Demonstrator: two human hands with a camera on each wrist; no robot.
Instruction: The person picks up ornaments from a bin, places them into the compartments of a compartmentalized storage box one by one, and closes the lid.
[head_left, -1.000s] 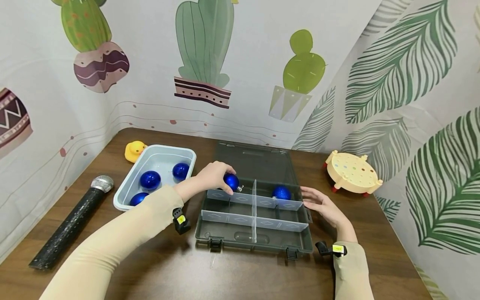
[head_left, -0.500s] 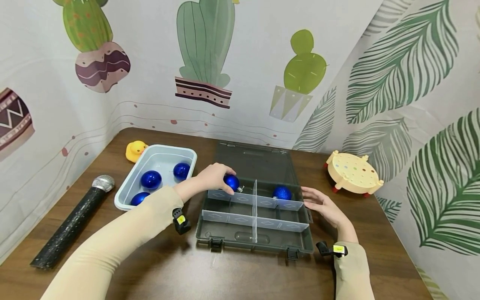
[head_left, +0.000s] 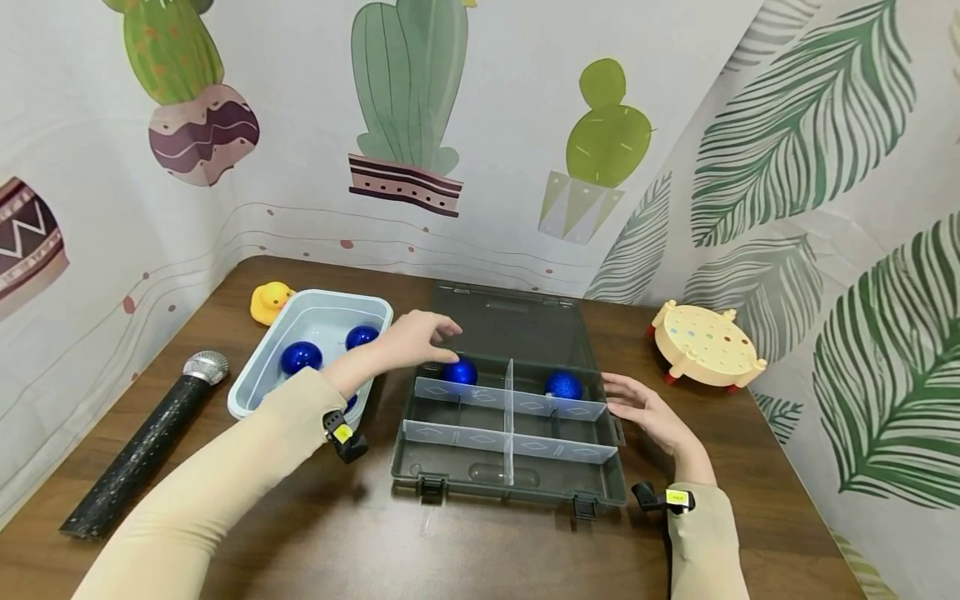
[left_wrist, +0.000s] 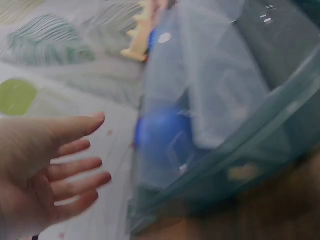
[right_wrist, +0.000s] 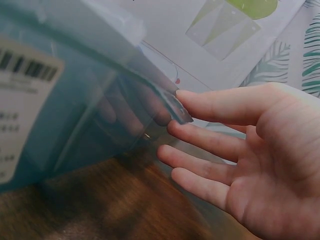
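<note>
My left hand point(head_left: 408, 340) is spread above the back left of a dark see-through compartment box point(head_left: 450, 479). Its fingers are apart and hold nothing. Just below the fingertips, a shiny blue bauble point(head_left: 460, 372) lies in the back left compartment; the divider blurs it in the left wrist view. A rougher blue bauble point(head_left: 564, 385) sits in the back right compartment. At the box's right side, my right hand point(head_left: 651, 414) pinches a small tab point(right_wrist: 175, 107) on the edge between thumb and forefinger, the other fingers loosely extended.
Left of the box, a pale blue tray point(head_left: 247, 379) holds several blue baubles, partly behind my left arm. A rubber duck point(head_left: 270, 302) and a black microphone point(head_left: 142, 446) lie farther left. A cream toy stool point(head_left: 705, 343) stands right. The box's lid point(head_left: 510, 325) lies folded back.
My left hand has let go of the blue bauble in the back left compartment and moved up and left, its fingers opening. The right hand stays at the box's side.
</note>
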